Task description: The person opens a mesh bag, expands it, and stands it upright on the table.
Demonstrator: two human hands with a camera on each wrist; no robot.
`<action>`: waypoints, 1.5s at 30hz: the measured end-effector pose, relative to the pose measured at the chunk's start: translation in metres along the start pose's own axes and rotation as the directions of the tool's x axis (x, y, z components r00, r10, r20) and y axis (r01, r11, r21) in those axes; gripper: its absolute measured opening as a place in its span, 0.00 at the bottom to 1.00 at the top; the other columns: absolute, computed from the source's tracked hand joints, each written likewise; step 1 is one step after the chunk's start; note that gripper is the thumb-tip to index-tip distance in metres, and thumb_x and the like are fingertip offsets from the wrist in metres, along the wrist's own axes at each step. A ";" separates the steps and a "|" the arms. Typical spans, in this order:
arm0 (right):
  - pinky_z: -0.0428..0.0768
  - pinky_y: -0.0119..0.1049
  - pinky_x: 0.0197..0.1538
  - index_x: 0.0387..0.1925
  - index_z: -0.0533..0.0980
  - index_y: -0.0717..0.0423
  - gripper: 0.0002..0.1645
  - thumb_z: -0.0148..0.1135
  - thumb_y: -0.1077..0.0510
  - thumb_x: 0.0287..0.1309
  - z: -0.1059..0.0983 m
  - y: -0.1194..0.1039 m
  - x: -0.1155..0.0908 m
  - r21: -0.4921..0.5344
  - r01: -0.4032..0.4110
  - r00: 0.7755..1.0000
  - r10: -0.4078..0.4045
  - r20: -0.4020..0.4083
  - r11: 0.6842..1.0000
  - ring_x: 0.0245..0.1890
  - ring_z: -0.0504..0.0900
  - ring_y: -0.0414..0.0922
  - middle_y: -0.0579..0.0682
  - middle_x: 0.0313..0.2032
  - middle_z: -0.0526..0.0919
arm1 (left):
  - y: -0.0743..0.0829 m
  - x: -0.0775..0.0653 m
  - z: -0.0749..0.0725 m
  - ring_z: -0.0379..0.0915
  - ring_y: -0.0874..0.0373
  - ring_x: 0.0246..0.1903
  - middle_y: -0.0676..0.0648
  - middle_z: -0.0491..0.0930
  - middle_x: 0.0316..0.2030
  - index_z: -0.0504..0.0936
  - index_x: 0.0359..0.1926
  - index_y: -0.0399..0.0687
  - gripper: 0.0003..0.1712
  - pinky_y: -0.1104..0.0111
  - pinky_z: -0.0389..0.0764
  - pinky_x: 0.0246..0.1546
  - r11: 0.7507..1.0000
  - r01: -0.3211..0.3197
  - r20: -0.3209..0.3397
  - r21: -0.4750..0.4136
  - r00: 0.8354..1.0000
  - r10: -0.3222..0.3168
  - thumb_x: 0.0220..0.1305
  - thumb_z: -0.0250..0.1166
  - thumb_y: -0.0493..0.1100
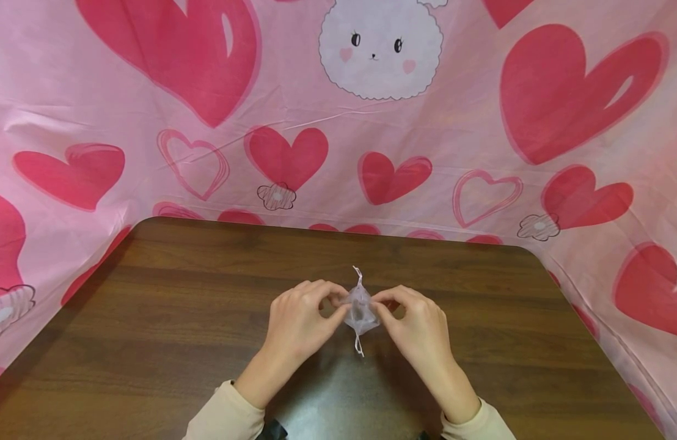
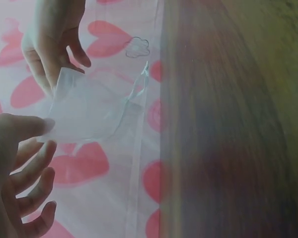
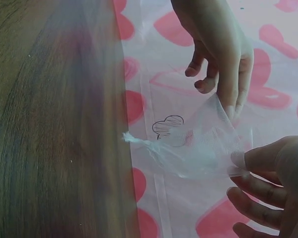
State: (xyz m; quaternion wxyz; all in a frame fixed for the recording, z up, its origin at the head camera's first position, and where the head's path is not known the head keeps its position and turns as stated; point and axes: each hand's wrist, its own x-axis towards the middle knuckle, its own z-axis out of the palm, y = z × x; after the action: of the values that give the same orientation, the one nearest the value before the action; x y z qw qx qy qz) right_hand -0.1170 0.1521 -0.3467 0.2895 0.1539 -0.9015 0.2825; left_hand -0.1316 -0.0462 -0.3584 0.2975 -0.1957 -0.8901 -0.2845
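Observation:
Between both hands is a small sheer white drawstring pouch [image 1: 361,313], held above the wooden table. One cord loop [image 1: 358,276] points to the far side and the other hangs toward the near side. My left hand [image 1: 302,316] pinches the pouch's left edge between thumb and fingers. On the opposite edge, my right hand [image 1: 417,322] pinches it in the same way. The left wrist view shows the see-through mesh of the pouch [image 2: 92,111] spread between the hands. In the right wrist view its gathered cord end [image 3: 139,140] faces left. Whether anything lies inside I cannot tell.
A dark brown wooden table [image 1: 179,318] with rounded far corners lies under the hands. Behind it and along both sides hangs a pink cloth [image 1: 338,140] printed with red hearts and a white fluffy face. Light-coloured sleeves [image 1: 228,415] cover the forearms.

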 end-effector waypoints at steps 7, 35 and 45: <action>0.70 0.32 0.24 0.29 0.86 0.44 0.12 0.80 0.63 0.44 0.002 -0.002 -0.001 0.043 0.024 0.999 -0.026 0.042 0.999 0.24 0.77 0.34 0.33 0.25 0.80 | 0.003 0.000 -0.001 0.65 0.72 0.22 0.67 0.77 0.25 0.86 0.34 0.64 0.13 0.74 0.65 0.20 0.999 -0.033 -0.015 -0.019 0.999 0.032 0.47 0.79 0.54; 0.72 0.31 0.27 0.31 0.86 0.45 0.11 0.78 0.63 0.47 -0.002 -0.002 0.001 0.110 0.059 0.997 -0.063 0.035 0.992 0.26 0.78 0.35 0.32 0.26 0.80 | -0.004 0.002 -0.003 0.72 0.69 0.23 0.64 0.79 0.21 0.86 0.29 0.65 0.07 0.69 0.69 0.21 1.000 0.019 -0.019 -0.001 1.000 -0.019 0.51 0.77 0.48; 0.79 0.40 0.35 0.34 0.87 0.47 0.07 0.75 0.60 0.53 -0.007 0.009 0.005 0.131 -0.088 0.993 0.077 0.086 0.987 0.30 0.81 0.35 0.35 0.29 0.85 | -0.005 0.006 -0.012 0.72 0.69 0.24 0.62 0.77 0.21 0.86 0.30 0.64 0.08 0.67 0.69 0.21 0.998 0.043 -0.077 -0.044 0.996 -0.046 0.50 0.79 0.49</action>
State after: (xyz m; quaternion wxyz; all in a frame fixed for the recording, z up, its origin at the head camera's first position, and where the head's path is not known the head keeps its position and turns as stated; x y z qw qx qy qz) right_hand -0.1219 0.1633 -0.3426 0.2298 0.1467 -0.8969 0.3482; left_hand -0.1338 -0.0559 -0.3485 0.3212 -0.1708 -0.8757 -0.3174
